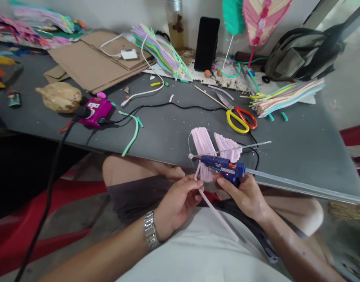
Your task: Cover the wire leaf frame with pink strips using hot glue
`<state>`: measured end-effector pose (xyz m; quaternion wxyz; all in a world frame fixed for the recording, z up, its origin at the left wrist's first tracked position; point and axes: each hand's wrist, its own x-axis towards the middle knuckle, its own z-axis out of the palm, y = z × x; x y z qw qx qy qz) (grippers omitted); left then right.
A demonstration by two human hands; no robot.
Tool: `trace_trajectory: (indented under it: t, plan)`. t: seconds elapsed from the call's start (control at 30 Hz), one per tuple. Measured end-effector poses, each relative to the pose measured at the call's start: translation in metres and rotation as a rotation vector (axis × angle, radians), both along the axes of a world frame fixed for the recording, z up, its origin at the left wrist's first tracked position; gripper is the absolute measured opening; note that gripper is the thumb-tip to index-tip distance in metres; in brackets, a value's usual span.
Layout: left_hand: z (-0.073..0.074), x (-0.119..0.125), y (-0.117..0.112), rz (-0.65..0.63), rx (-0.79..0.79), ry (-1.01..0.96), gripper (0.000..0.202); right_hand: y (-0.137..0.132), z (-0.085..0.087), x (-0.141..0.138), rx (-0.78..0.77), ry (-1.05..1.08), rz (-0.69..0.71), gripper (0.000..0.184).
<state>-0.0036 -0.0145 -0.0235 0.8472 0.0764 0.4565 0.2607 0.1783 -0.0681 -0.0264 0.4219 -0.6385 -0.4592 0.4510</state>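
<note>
**Gluing a pink straw piece at the table edge**

The left hand [180,199] pinches a long pink straw [217,217] slanting down over the lap. The right hand [246,194] is wrapped around a blue glue gun [223,166], nozzle pointing left, a clear glue stick [300,186] trailing from its back. Just beyond, a pink fringed straw piece [215,150] lies at the edge of the grey table [168,133]. Farther off: yellow-and-red scissors [241,117], straw bundles [285,96], a black phone [207,43] upright.

left hand [180,199] — fingers pinched | right hand [246,194] — fist closed, gripping
</note>
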Motion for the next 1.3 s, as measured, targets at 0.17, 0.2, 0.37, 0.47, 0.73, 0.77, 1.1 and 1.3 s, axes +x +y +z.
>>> trace_trajectory:
  t: [0.17,0.2,0.37,0.47,0.73,0.77,1.1,1.3]
  plan:
    - [-0.001,-0.005,-0.005,0.067,0.022,0.099,0.027,0.000,-0.009,-0.003,-0.018,0.035,-0.029,0.041]
    - [-0.001,-0.006,-0.005,0.083,0.028,0.131,0.029,0.000,-0.009,-0.003,-0.014,0.041,-0.034,0.040]
    - [-0.001,-0.008,-0.007,0.076,0.105,0.217,0.032,0.003,-0.006,-0.009,0.035,0.073,-0.086,0.038]
    - [0.002,-0.006,-0.007,0.029,0.141,0.235,0.031,0.003,-0.005,-0.016,0.050,0.118,-0.101,0.038]
    - [0.005,-0.007,-0.002,0.050,0.175,0.246,0.031,0.008,-0.008,-0.018,0.058,0.112,-0.059,0.036]
    - [0.005,-0.007,-0.002,0.052,0.179,0.244,0.031,0.009,-0.007,-0.018,0.057,0.099,-0.055,0.036]
    - [0.000,-0.004,-0.001,0.046,0.181,0.261,0.036,0.010,-0.009,-0.018,0.068,0.059,-0.031,0.036]
    - [0.001,0.000,0.000,0.061,0.187,0.268,0.038,0.007,-0.014,-0.016,0.066,0.036,-0.012,0.038]
